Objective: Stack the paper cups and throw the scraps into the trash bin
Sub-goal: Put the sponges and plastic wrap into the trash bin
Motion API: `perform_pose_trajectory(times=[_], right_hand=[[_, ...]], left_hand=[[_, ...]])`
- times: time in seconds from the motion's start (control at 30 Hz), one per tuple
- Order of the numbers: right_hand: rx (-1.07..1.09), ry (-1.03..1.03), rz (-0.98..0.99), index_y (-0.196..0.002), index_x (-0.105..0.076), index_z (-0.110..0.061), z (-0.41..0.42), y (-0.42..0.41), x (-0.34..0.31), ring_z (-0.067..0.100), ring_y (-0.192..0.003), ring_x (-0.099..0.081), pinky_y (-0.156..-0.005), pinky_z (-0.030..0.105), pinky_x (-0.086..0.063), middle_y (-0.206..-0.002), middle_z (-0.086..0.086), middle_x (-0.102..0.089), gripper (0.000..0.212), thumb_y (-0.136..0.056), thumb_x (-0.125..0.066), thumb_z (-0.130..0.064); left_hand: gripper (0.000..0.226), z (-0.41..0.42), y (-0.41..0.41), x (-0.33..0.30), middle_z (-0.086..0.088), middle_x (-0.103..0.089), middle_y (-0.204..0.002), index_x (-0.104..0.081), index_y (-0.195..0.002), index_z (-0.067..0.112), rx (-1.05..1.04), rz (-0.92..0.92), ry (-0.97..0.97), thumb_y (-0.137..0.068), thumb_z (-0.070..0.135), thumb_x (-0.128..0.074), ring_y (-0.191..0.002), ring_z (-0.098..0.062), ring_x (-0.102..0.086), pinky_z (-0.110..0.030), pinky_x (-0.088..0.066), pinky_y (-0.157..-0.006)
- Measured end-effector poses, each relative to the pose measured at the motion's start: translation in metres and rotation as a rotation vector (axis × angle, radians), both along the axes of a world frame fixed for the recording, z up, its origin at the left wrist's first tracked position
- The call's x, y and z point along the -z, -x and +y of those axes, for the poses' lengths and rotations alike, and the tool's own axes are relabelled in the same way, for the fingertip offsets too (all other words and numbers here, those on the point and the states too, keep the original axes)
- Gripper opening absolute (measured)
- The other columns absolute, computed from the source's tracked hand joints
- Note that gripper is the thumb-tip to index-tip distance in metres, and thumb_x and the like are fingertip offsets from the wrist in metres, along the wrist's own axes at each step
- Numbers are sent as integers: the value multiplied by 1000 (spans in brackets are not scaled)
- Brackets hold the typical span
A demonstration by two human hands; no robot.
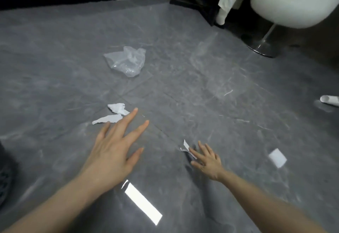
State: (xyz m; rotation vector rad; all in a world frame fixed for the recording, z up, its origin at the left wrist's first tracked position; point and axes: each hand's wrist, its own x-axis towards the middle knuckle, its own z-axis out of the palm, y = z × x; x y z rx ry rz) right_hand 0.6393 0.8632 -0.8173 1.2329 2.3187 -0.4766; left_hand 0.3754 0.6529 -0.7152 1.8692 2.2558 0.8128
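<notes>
Head view: both hands, left (111, 150) and right (207, 161), spread empty; right fingertips may slide the thin scrap (187, 147) away on glossy floor (201, 86).

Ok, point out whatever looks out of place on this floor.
Litter lies across the grey marble-look floor: a crumpled clear plastic bag, torn white paper scraps by the left hand, a small torn scrap at the right hand, and a white paper cup tipped on its side.

Tiled room floor (183, 71), swivel chair (293, 3)
</notes>
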Motion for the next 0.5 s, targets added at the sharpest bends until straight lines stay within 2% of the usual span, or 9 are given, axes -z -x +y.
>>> perform_pose_trajectory(times=[0.1, 0.17, 0.2, 0.23, 0.27, 0.3, 0.33, 0.4, 0.5], right_hand=[[-84, 59, -10, -146, -13, -51, 12, 1, 14, 18, -147, 17, -116, 40, 2, -160, -9, 14, 52, -98, -31, -55], [-99, 86, 14, -146, -13, -51, 15, 3, 22, 16, -147, 16, -116, 39, 4, -159, -14, 13, 54, -94, -23, -65], [-106, 89, 27, -146, -13, -50, 15, 4, 26, 15, -147, 16, -116, 39, 4, -158, -17, 13, 68, -84, -12, -79], [-119, 80, 54, -147, -11, -47, 16, 4, 30, 13, -147, 15, -116, 38, 5, -155, -21, 15, 92, -68, 3, -90], [-131, 74, 72, -149, -7, -44, 17, 3, 34, 10, -146, 16, -116, 38, 5, -151, -26, 17, 111, -53, 15, -94], [-146, 65, 102, -149, -3, -42, 17, 3, 35, 8, -146, 16, -116, 37, 6, -148, -29, 18, 118, -45, 21, -95], [-159, 66, 142, -148, 1, -43, 17, 4, 35, 7, -146, 16, -116, 37, 6, -145, -32, 18, 117, -45, 21, -95], [-176, 95, 261, -142, 3, -49, 15, 13, 26, 5, -145, 16, -116, 38, 7, -143, -40, 14, 96, -58, 10, -94], [-128, 205, 428, -137, -12, -55, 6, 36, 2, -2, -145, 7, -118, 33, 7, -144, -44, 0, 53, -88, -24, -73]], left_hand=[[58, 3, -6, 19, -3, -31, -153, -43, -138, 30, -86, -74, 5, -82, 45, -41, -129, -14, -35, -56, -40, -98], [59, 3, -8, 29, -4, -32, -153, -44, -138, 29, -110, -44, 28, -81, 44, -41, -126, -14, -36, -55, -40, -97], [59, 3, -9, 33, -5, -33, -152, -45, -137, 28, -114, -22, 44, -81, 44, -41, -123, -15, -38, -55, -40, -97], [58, 2, -9, 35, -7, -34, -151, -45, -137, 27, -119, -14, 68, -81, 43, -40, -120, -17, -40, -55, -40, -96], [58, 2, -10, 38, -7, -35, -150, -45, -136, 27, -130, -16, 86, -81, 43, -40, -119, -17, -41, -55, -40, -96], [58, 3, -11, 39, -7, -35, -150, -44, -136, 28, -144, -24, 98, -81, 44, -40, -119, -18, -41, -54, -41, -96], [57, 3, -12, 41, -7, -36, -150, -44, -136, 29, -159, -33, 116, -81, 44, -40, -120, -18, -42, -53, -43, -94], [58, 2, -16, 44, -7, -41, -147, -44, -134, 29, -180, -41, 179, -79, 45, -41, -118, -20, -49, -52, -48, -90], [58, 2, -20, 46, -8, -49, -141, -51, -129, 29, -176, -39, 268, -75, 47, -41, -109, -22, -62, -51, -50, -86]])
